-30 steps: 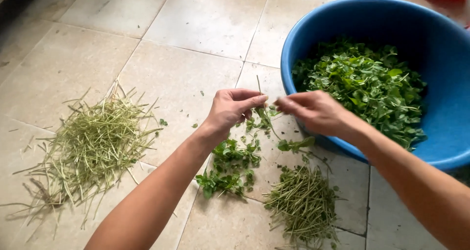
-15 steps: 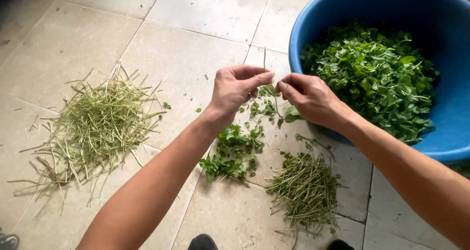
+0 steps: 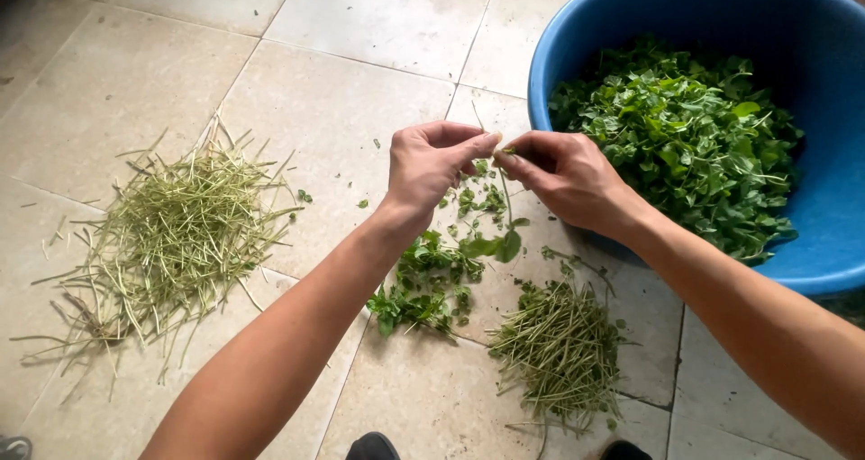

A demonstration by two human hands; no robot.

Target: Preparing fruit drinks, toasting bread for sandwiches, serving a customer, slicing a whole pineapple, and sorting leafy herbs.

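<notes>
Pinched together, the grip of our left hand (image 3: 431, 167) meets the grip of our right hand (image 3: 566, 177) on one thin leafy sprig (image 3: 501, 235), which hangs down from between the fingertips with a couple of green leaves at its lower end. Both hands hover above the tiled floor (image 3: 342, 91), fingertips almost touching each other. Just below them we see a loose heap of leafy sprigs (image 3: 423, 284) lying on the tiles, and beside that, nearer our right forearm, a small pile of stripped stems (image 3: 560, 347). To our right stands a big blue tub (image 3: 811, 226), its rim just beside the right hand, filled with plucked green leaves (image 3: 685, 145). Well apart on the left side of the floor lies a larger, spread-out pile of pale bare stems (image 3: 176, 235), with a few stray leaf bits scattered between it and the hands
</notes>
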